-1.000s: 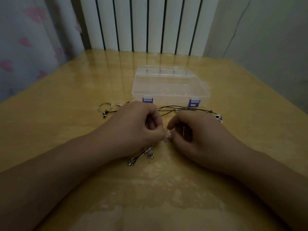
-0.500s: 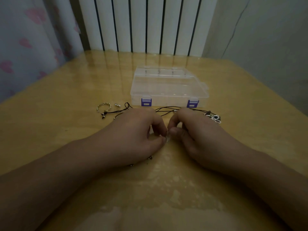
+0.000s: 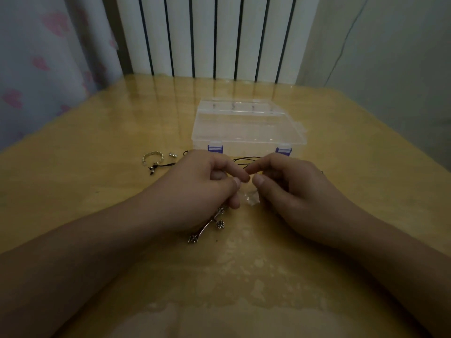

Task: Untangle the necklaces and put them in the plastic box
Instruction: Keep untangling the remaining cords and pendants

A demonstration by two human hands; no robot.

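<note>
Necklaces (image 3: 214,222) apparently pinched between both hands' fingers (image 3: 258,180), near table (image 3: 97,215)

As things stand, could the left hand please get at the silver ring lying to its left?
Probably yes: bare table lies between the left hand and the ring, but its fingers are pinching the necklace.
</note>
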